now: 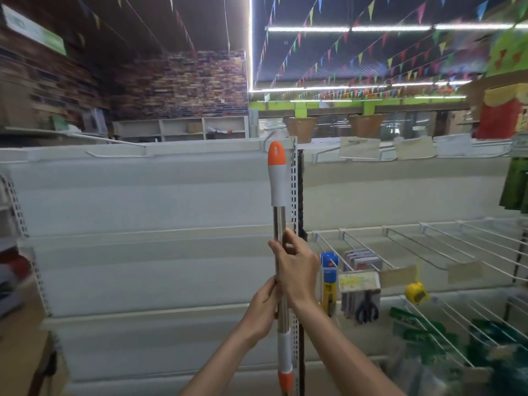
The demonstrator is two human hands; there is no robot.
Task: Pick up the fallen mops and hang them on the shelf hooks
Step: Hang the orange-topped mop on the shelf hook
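Upright, mop handle (279,224) was gripped by 2 hands.
Right hand (295,270) above left hand (264,305); orange cap's slot (276,152) should meet a hook (114,153) squarely.

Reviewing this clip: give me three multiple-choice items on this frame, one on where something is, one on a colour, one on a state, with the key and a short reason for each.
1. Where is the right hand on the mop handle?
A. Above the left hand
B. Below the left hand
C. On the orange cap

2. What colour is the cap at the handle's top end?
A. Blue
B. Orange
C. Green

3. How is the mop handle held?
A. Lying flat on a wire shelf
B. Hanging free from a hook
C. Upright, gripped by both hands

Key:
1. A: the right hand wraps the metal shaft just above the left hand.
2. B: the rounded tip with the hanging hole is orange over a white sleeve.
3. C: the shaft stands vertical in front of the shelf upright, fingers of both hands closed on it.
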